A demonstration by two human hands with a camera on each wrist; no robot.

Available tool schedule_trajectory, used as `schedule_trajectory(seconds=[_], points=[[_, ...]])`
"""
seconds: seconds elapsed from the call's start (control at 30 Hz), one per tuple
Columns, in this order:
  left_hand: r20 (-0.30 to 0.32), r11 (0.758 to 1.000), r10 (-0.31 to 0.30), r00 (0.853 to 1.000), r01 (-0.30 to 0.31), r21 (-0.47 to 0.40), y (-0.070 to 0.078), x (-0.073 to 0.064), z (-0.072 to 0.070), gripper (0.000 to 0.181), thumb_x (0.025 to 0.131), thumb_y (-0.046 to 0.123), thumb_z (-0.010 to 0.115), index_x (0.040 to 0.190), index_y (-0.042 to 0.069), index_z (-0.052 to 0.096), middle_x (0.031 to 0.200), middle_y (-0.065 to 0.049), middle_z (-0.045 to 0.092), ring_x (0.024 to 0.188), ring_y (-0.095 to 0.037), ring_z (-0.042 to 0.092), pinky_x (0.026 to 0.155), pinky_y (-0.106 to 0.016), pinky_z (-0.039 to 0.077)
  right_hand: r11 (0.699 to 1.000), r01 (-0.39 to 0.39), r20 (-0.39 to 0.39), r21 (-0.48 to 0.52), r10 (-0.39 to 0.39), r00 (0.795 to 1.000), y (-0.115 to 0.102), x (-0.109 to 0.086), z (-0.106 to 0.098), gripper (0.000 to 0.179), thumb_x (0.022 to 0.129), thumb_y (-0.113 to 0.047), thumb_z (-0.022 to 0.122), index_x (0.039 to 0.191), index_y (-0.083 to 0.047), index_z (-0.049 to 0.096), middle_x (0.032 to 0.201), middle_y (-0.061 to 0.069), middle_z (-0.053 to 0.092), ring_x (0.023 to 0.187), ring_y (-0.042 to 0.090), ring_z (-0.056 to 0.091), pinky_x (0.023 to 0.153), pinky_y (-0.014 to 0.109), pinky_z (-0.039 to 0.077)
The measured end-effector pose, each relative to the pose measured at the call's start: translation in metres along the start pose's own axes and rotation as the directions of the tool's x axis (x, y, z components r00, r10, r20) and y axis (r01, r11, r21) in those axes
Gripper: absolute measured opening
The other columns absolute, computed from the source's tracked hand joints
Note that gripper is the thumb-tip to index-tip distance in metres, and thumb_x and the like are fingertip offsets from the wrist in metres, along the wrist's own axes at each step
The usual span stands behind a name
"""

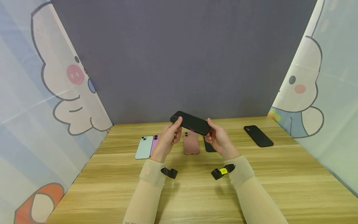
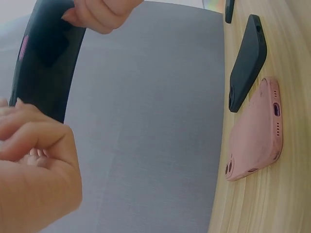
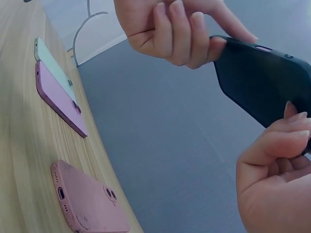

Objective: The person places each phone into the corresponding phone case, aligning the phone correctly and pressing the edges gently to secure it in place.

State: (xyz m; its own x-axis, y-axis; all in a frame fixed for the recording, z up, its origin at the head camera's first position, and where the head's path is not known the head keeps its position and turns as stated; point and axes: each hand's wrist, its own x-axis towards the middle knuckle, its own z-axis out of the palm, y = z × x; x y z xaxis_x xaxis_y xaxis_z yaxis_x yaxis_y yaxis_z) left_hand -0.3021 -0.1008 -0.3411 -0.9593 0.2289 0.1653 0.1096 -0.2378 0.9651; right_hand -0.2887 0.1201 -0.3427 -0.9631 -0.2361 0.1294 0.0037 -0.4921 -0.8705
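A phone in a black case (image 1: 193,123) is held up above the table, tilted, its camera end to the left. My left hand (image 1: 169,134) grips the camera end, thumb over the back. At the other end, my right hand (image 1: 220,138) pinches the corner with its thumb on top. The left wrist view shows the phone's dark face (image 2: 48,53) and a pink strip through a side cutout. In the right wrist view both hands hold the cased phone (image 3: 262,80) at its opposite ends.
On the table (image 1: 190,193) lie a mint phone (image 1: 144,147), a purple phone (image 3: 57,97) against it, a pink phone (image 1: 191,143) and a black case (image 2: 249,63) partly behind my right hand. Another black case (image 1: 258,136) lies farther right. A grey panel (image 1: 181,62) stands behind.
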Motion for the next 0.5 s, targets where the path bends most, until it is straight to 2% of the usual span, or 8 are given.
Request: schedule_trajectory(seconds=[0.1,0.2,0.33,0.5], points=[[0.026,0.999,0.022,0.999,-0.023,0.035,-0.0007,0.0003,0.0026,0.048,0.098,0.048,0.066,0.070,0.010,0.057,0.051,0.002,0.040,0.039,-0.008,0.028,0.042,-0.026,0.020,1.000,-0.002,0.024,-0.030,0.003,1.000,0.0003,-0.0003,0.0002,0.044,0.109,-0.035,0.048,0.077,-0.015,0.072,0.059,0.000,0.055,0.047,0.010,0.042,0.049,0.022,0.034],[0.012,0.998,0.054,0.998,-0.055,0.039,-0.0007,0.0000,0.0043,0.048,0.099,0.042,0.067,0.065,0.011,0.058,0.049,0.002,0.041,0.039,-0.009,0.028,0.042,-0.025,0.020,0.998,-0.014,0.071,-0.062,0.019,0.997,0.0005,-0.0004,0.0007,0.044,0.109,-0.035,0.049,0.076,-0.015,0.072,0.061,0.000,0.056,0.049,0.011,0.044,0.051,0.024,0.035],[-0.020,0.996,0.087,0.996,-0.087,-0.016,0.0002,-0.0002,0.0048,0.048,0.100,0.035,0.067,0.060,0.012,0.057,0.048,0.002,0.041,0.039,-0.009,0.030,0.041,-0.023,0.021,0.996,-0.025,0.123,-0.087,0.036,0.992,-0.0001,-0.0004,0.0009,0.043,0.108,-0.034,0.051,0.074,-0.016,0.070,0.061,0.000,0.057,0.049,0.012,0.047,0.051,0.025,0.040],[-0.020,0.989,0.096,0.995,-0.098,-0.106,0.0006,-0.0002,0.0032,0.046,0.101,0.027,0.064,0.058,0.012,0.059,0.045,0.003,0.041,0.035,-0.006,0.031,0.039,-0.021,0.022,0.988,-0.047,0.153,-0.147,0.070,0.986,-0.0007,-0.0003,0.0016,0.042,0.107,-0.037,0.053,0.073,-0.017,0.070,0.061,-0.001,0.059,0.047,0.012,0.049,0.050,0.026,0.043]])
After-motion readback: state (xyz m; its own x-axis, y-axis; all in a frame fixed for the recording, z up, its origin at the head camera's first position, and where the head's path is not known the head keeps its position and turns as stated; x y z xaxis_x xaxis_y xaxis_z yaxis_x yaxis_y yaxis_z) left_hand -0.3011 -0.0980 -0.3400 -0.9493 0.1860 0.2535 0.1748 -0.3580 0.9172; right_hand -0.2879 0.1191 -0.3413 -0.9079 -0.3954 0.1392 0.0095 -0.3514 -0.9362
